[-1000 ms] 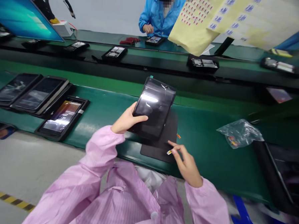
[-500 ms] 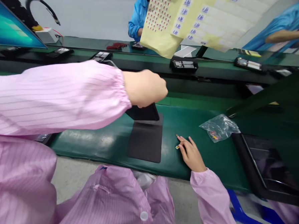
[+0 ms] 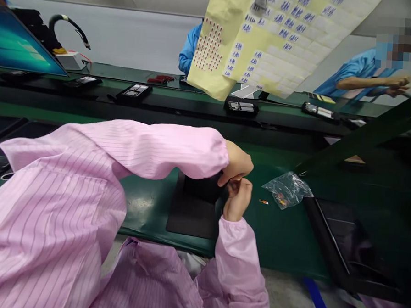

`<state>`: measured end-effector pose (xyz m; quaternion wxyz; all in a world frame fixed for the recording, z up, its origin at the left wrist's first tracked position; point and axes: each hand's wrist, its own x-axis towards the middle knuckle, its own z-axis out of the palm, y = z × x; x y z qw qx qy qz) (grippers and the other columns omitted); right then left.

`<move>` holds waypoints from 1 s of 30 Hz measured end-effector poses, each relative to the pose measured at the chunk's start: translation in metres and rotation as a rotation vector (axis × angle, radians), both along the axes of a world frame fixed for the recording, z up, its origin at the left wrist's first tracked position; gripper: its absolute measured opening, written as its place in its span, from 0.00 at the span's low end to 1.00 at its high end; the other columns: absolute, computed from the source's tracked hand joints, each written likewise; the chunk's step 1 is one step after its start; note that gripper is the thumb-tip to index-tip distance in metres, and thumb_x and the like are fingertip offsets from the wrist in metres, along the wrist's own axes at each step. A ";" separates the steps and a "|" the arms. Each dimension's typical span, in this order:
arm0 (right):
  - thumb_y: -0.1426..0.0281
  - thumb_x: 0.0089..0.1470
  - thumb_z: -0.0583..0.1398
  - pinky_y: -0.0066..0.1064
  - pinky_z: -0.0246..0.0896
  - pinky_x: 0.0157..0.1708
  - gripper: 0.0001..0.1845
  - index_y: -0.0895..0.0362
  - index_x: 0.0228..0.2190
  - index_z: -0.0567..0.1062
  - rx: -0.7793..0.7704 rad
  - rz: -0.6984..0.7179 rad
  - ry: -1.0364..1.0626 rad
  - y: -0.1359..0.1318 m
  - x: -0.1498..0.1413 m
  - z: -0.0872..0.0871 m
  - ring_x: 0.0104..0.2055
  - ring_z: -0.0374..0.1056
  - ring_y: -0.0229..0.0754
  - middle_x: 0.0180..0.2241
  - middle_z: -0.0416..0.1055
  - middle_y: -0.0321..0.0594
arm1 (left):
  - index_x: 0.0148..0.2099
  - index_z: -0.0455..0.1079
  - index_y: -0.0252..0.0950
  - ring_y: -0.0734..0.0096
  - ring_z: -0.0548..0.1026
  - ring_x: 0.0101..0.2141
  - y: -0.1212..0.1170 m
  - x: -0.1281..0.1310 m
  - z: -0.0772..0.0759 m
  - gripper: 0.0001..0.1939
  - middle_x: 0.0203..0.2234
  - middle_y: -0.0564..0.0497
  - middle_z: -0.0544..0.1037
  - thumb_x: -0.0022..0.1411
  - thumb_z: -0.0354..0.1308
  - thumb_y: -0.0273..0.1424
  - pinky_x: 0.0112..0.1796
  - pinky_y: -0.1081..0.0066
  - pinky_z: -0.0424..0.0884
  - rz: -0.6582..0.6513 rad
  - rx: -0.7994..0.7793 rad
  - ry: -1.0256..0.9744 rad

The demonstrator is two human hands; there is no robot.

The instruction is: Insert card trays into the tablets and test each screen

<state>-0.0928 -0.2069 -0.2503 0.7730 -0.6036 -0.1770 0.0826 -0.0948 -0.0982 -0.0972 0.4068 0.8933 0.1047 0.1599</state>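
Note:
My left hand [image 3: 240, 162] reaches across from the left, its fingers bent round the upper right edge of a black flat panel-like object [image 3: 202, 187]. That object is tilted up, partly covered by my pink sleeve, above a dark mat [image 3: 191, 220]. Close under my left hand, my right hand [image 3: 238, 200] is closed in a pinch at the panel's right edge. Whatever its fingertips hold is hidden. A small piece with a yellow and white end [image 3: 264, 201] lies on the green table to the right of my right hand.
Right of the hands lies a clear plastic bag [image 3: 288, 190] with small coloured pieces, beside a large black-framed device [image 3: 345, 244]. Behind runs a dark line carrying open devices [image 3: 241, 107]. Yellow sheets [image 3: 259, 42] hang above. Two people in blue work across the line.
My left hand has moved right and down in the view. My right hand has left the small pieces on the table, moved left to the panel's edge and closed. The view has shifted.

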 end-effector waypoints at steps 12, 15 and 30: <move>0.53 0.54 0.59 0.20 0.50 0.16 0.18 0.54 0.32 0.64 0.147 -0.075 0.215 0.015 -0.026 0.008 0.18 0.54 0.29 0.20 0.56 0.25 | 0.41 0.76 0.38 0.68 0.79 0.38 0.017 -0.133 -0.012 0.11 0.37 0.48 0.82 0.64 0.56 0.37 0.40 0.72 0.70 -0.130 0.195 -0.192; 0.55 0.53 0.61 0.24 0.61 0.23 0.17 0.55 0.32 0.65 0.189 -0.118 0.143 0.007 -0.020 0.031 0.23 0.63 0.31 0.25 0.64 0.29 | 0.35 0.75 0.36 0.72 0.78 0.31 0.006 -0.134 -0.021 0.11 0.30 0.49 0.81 0.63 0.58 0.38 0.33 0.74 0.69 0.019 0.138 -0.297; 0.72 0.62 0.56 0.26 0.68 0.35 0.05 0.54 0.37 0.73 -0.304 0.424 -1.294 -0.011 -0.008 0.149 0.33 0.75 0.36 0.33 0.78 0.36 | 0.34 0.66 0.36 0.78 0.71 0.28 -0.003 -0.139 -0.053 0.10 0.28 0.53 0.70 0.65 0.56 0.37 0.30 0.77 0.69 0.367 -0.250 -0.730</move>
